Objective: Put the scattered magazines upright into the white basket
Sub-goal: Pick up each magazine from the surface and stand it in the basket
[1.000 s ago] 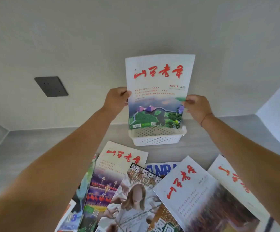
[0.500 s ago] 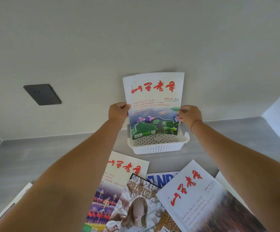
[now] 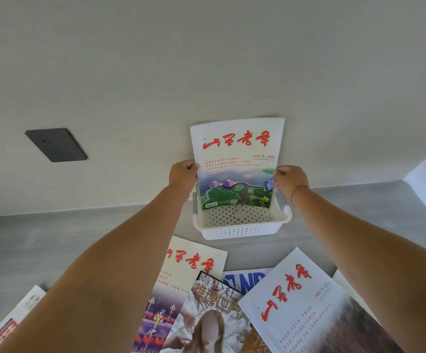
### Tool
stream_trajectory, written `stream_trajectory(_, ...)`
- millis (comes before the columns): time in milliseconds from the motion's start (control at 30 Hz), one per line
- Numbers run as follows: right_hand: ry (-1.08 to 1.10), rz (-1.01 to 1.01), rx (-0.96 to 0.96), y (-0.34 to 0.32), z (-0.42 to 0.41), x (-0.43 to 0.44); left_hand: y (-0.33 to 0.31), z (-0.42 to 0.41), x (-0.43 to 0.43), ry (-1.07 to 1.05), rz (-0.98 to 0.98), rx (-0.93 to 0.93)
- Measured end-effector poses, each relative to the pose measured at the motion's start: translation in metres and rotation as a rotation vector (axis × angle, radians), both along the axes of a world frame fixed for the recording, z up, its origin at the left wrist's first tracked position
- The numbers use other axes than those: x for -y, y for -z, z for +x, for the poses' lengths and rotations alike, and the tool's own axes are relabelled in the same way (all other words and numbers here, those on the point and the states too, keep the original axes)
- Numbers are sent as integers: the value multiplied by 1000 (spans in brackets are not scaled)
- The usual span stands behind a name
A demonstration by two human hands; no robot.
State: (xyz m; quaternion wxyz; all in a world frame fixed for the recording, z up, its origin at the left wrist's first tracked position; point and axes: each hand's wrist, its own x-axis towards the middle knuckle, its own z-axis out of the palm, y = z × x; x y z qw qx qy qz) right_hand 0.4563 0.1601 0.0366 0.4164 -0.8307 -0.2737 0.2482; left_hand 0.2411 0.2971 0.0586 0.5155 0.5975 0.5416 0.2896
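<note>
While my left hand (image 3: pixel 183 173) and right hand (image 3: pixel 288 179) pinch its side edges, the magazine (image 3: pixel 237 161) stands upright, lower edge inside the white basket (image 3: pixel 242 231) at the wall (image 3: pixel 206 59).

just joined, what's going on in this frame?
A person holds one magazine upright with both hands: the left hand grips its left edge and the right hand its right edge. Its lower edge is down inside the white basket, toward the back; nothing else shows in the basket. The other magazines lie flat and overlapping on the grey counter in front of the basket, not yet put away.
</note>
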Motion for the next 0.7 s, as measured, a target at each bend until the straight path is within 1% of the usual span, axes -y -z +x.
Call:
stream_trajectory(233, -5, -27, 67, -4, 9, -9, 1, 8, -3, -58, -21, 30)
stream_trajectory(367, -8, -69, 59, 0, 10, -11, -2, 12, -4, -74, -45, 56)
stream_trajectory(500, 8, -58, 52, 1, 9, -13, -5, 14, -8, -83, -57, 67)
stream_trajectory(600, 11, -85, 95, -1, 8, -15, -5, 15, -8, -84, -30, 24)
stream_trajectory(700, -11, -127, 111, 0, 6, -16, -4, 16, -6, -94, -17, -86)
